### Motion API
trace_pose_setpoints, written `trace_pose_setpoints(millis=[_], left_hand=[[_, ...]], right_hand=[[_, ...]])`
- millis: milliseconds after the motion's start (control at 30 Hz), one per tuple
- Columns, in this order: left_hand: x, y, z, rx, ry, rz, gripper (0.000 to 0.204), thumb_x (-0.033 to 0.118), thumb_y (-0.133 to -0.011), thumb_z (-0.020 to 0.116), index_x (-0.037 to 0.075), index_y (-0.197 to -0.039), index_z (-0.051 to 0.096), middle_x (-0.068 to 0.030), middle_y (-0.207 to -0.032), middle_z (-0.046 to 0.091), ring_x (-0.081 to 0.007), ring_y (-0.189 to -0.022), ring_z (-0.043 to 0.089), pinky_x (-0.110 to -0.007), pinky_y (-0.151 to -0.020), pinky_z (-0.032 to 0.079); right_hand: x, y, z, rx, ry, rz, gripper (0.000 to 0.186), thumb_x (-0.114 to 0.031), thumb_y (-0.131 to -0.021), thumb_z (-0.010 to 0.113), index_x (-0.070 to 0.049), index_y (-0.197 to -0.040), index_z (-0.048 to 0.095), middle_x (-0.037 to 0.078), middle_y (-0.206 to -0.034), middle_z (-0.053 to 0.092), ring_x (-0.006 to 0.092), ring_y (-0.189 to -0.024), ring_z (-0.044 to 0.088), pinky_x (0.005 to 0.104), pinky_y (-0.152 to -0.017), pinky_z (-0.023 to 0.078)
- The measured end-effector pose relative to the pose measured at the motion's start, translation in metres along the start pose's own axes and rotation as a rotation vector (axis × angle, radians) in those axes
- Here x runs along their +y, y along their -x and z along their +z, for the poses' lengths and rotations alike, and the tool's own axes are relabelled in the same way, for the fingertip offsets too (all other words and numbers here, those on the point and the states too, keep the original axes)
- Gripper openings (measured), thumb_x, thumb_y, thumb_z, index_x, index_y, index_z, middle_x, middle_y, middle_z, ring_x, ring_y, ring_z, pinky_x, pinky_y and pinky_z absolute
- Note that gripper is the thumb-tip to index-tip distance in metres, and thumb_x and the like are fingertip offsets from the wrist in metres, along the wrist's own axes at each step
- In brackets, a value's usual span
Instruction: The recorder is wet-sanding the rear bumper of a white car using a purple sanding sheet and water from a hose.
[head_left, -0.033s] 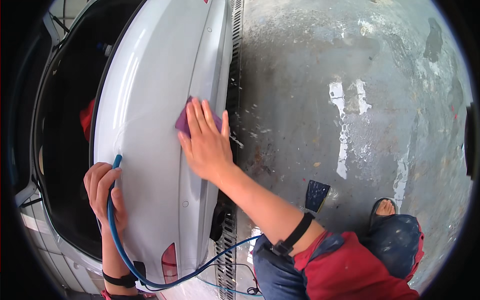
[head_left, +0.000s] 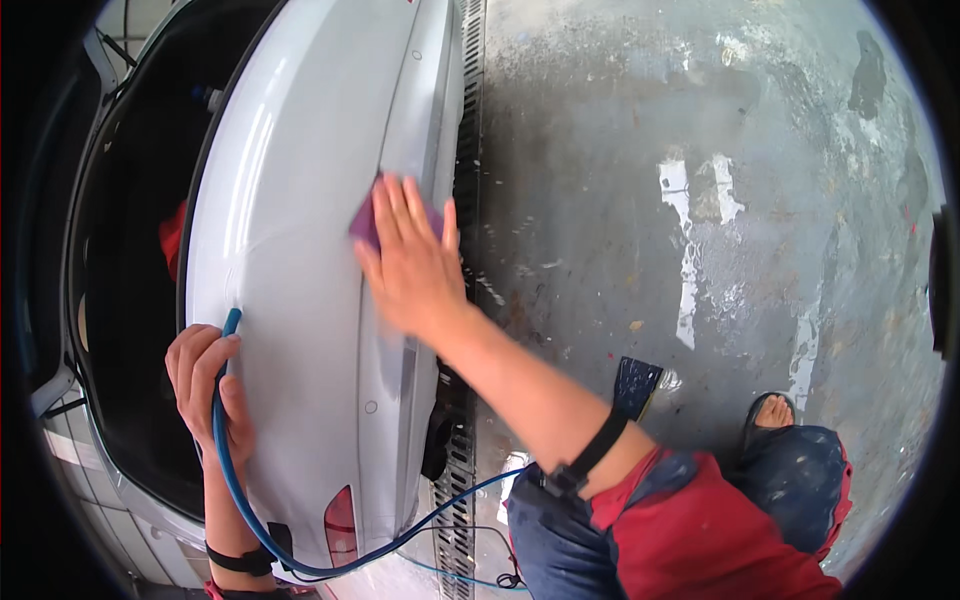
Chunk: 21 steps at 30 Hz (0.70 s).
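Here's the right hand [head_left: 415, 270], a little blurred, palm down and spread flat with its fingers extended over a purple, thin, flexible-looking sheet [head_left: 365, 225]. That sheet lies on the glossy white rear panel [head_left: 300, 240] of a car, right by the long crease, its edges showing on both sides of the fingers.

Over to the left hand [head_left: 208, 390], and it's curled around a blue, round, flexible hose [head_left: 222, 440], fingers on one side, thumb on the other! The hose's end sits just above the grip, near the panel, while its length bends down past a red tail light [head_left: 341, 525] and away to the right across a slotted metal floor grate [head_left: 458, 520].

On markings: the small blue-and-white object [head_left: 210, 97] in the dark area at left is too small to read, and so is anything on the black buckled strap [head_left: 598, 450] around the right arm. A red, soft-edged shape [head_left: 172, 240] shows there too. Down on the wet grey floor [head_left: 570, 150], a dark blue, flat, four-sided piece [head_left: 637, 385] lies near the right forearm.
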<state>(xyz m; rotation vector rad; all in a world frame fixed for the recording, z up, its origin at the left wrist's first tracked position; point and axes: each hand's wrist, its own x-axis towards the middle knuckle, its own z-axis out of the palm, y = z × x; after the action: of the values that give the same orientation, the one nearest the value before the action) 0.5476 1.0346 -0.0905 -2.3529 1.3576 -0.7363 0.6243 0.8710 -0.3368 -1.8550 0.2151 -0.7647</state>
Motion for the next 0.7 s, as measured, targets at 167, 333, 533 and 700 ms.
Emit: trace_pose_setpoints(millis=[167, 333, 533, 700], left_hand=[[0.002, -0.001, 0.001, 0.031, 0.027, -0.007, 0.043, 0.039, -0.110, 0.050, 0.001, -0.108, 0.071, -0.0187, -0.114, 0.068, -0.0379, -0.116, 0.062, -0.049, -0.104, 0.047], [0.004, -0.003, 0.004, 0.027, 0.000, 0.001, 0.042, 0.037, -0.111, 0.050, 0.001, -0.108, 0.071, -0.0179, -0.111, 0.067, -0.0371, -0.114, 0.062, -0.048, -0.103, 0.048], [0.005, -0.007, 0.008, 0.045, 0.033, 0.022, 0.035, 0.034, -0.108, 0.055, 0.005, -0.105, 0.074, -0.0170, -0.109, 0.070, -0.0344, -0.114, 0.064, -0.047, -0.103, 0.049], [0.004, -0.006, 0.009, 0.035, 0.056, 0.066, 0.026, 0.027, -0.106, 0.058, 0.007, -0.105, 0.075, -0.0143, -0.107, 0.070, -0.0321, -0.109, 0.064, -0.045, -0.100, 0.050]], right_hand=[[0.018, -0.044, -0.012, -0.008, -0.189, 0.089, 0.066, -0.040, -0.114, 0.036, -0.002, -0.167, 0.026, 0.013, -0.176, 0.025, 0.0305, -0.164, 0.016, 0.0607, -0.131, 0.012], [-0.020, 0.038, -0.001, -0.059, -0.080, 0.088, 0.068, -0.040, -0.113, 0.038, -0.005, -0.169, 0.022, 0.010, -0.178, 0.018, 0.0286, -0.165, 0.012, 0.0623, -0.130, 0.007], [0.018, -0.022, -0.006, 0.079, -0.077, 0.033, 0.063, -0.041, -0.114, 0.031, -0.004, -0.166, 0.032, 0.011, -0.175, 0.029, 0.0306, -0.163, 0.021, 0.0614, -0.130, 0.016], [-0.005, 0.039, -0.001, 0.047, -0.062, 0.043, 0.062, -0.038, -0.114, 0.035, -0.005, -0.166, 0.032, 0.012, -0.175, 0.028, 0.0355, -0.163, 0.019, 0.0630, -0.129, 0.015]])
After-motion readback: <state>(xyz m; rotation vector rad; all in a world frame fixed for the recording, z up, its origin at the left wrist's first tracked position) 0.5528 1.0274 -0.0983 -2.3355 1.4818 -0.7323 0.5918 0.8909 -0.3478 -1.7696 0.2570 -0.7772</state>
